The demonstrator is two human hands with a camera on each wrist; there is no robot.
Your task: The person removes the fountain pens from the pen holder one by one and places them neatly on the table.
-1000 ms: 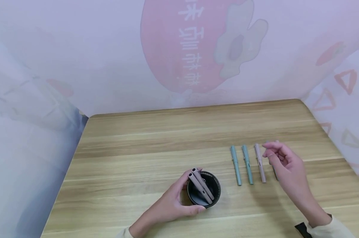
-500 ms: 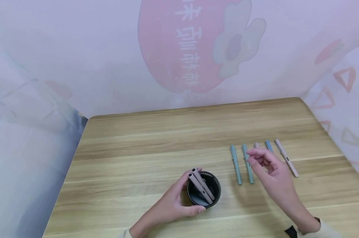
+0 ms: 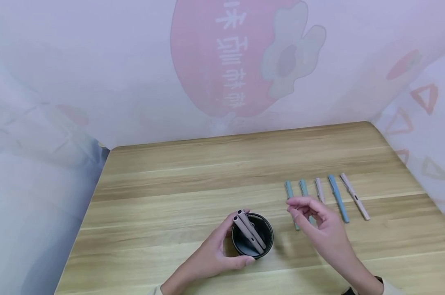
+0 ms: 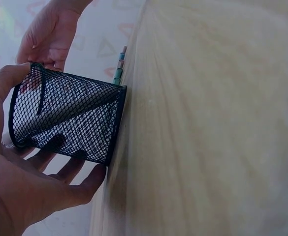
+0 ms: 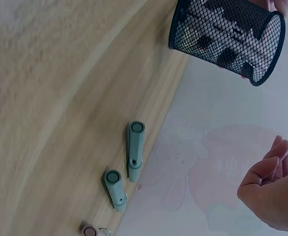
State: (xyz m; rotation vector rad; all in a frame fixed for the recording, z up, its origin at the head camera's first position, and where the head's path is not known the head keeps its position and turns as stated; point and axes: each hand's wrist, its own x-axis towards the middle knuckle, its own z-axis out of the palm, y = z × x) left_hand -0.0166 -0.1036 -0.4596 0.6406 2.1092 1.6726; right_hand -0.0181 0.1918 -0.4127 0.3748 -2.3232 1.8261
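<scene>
My left hand (image 3: pixel 216 256) grips a black mesh pen holder (image 4: pixel 67 110) by its side, thumb and fingers curled round it. Two pinkish-grey pens (image 3: pixel 247 233) lean inside the holder, ends sticking out over the rim. My right hand (image 3: pixel 323 231) hovers over the row of pens, fingers loosely bent and nothing between them. Under its fingertips lie two teal pens, the left one (image 3: pixel 289 189) and its neighbour (image 3: pixel 303 187), partly hidden in the head view. To their right are a pale pink pen (image 3: pixel 319 188), a blue pen (image 3: pixel 338 198) and another pinkish pen (image 3: pixel 355 197).
The wooden table (image 3: pixel 163 196) has its back edge against a pale printed cloth (image 3: pixel 133 82) with a pink shape and white characters. Similar cloth hangs at both sides. The pens lie side by side to the right of the holder.
My right hand has moved left and toward me across the pens, from the right end of the row to the teal ones, uncovering the blue and right-hand pens. My left hand stays on the holder.
</scene>
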